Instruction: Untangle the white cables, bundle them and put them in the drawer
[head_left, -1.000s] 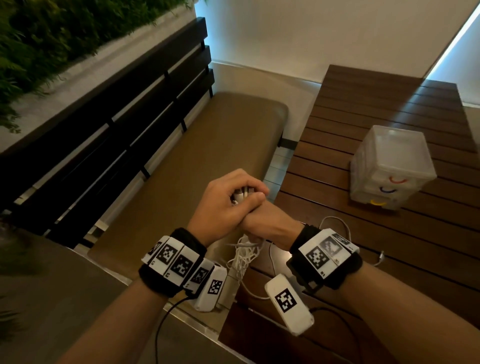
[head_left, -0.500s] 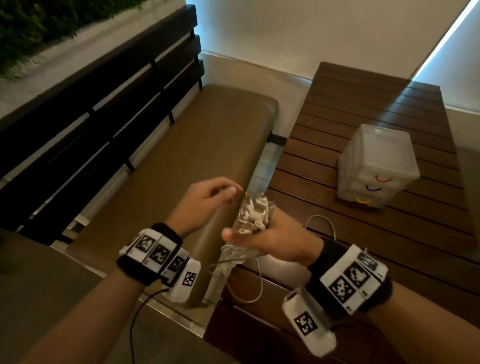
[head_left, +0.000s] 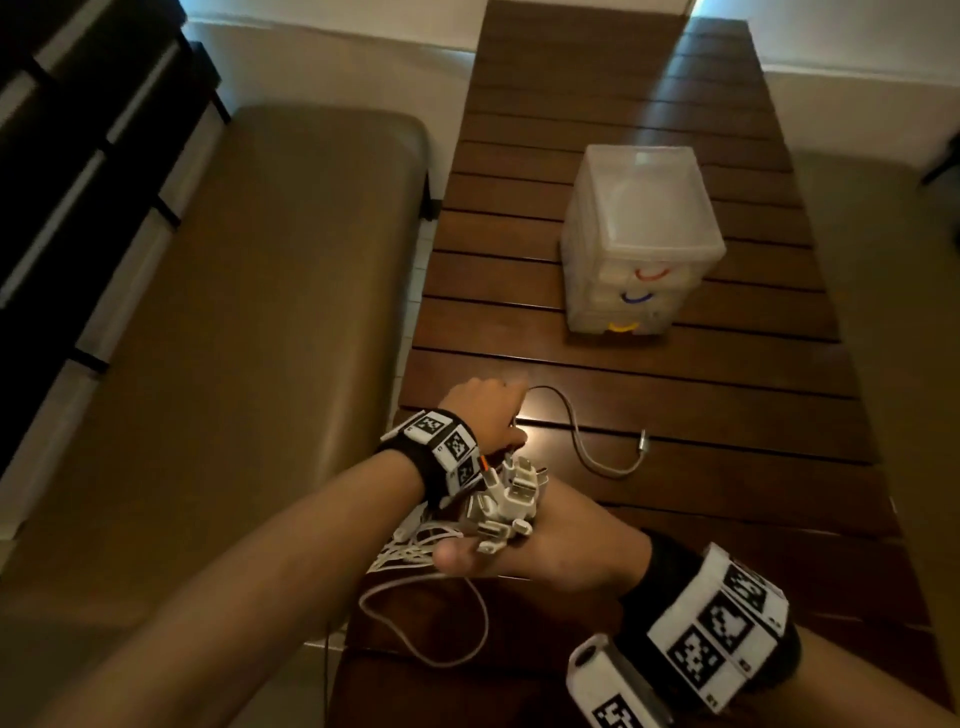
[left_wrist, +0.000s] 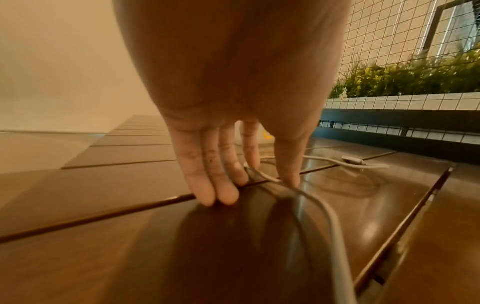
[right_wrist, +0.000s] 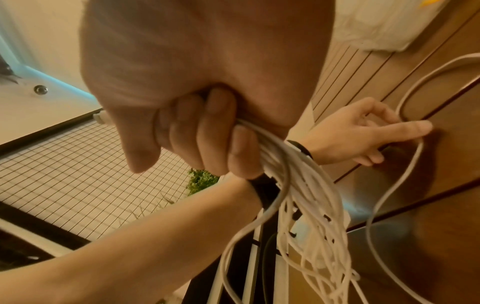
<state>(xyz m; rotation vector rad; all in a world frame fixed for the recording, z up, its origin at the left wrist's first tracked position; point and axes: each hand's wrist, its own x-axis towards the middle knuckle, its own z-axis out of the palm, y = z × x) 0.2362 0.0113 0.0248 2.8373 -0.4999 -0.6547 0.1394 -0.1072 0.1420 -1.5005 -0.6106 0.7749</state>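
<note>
My right hand (head_left: 545, 551) (right_wrist: 202, 139) grips a bundle of white cables (right_wrist: 306, 201) in its fist, just above the near left part of the table. Their USB plugs (head_left: 506, 499) stick up out of the fist, and loose strands (head_left: 410, 545) hang below it. One more white cable (head_left: 576, 436) (left_wrist: 335, 224) (right_wrist: 389, 197) lies curved on the wooden table, ending in a small connector (head_left: 644, 441). My left hand (head_left: 488, 410) (left_wrist: 249, 172) reaches ahead of the right one. Its straight fingers touch the table at this cable, which runs between fingers and thumb.
A translucent drawer unit (head_left: 639, 244) stands farther back on the slatted table (head_left: 701, 499), its drawers with red, blue and yellow handles all closed. A brown padded bench (head_left: 234, 338) runs along the table's left side, with a gap between the two.
My left hand has let go of the bundle and moved forward onto the table to the loose cable. The right hand keeps the bundle and now sits over the table's edge.
</note>
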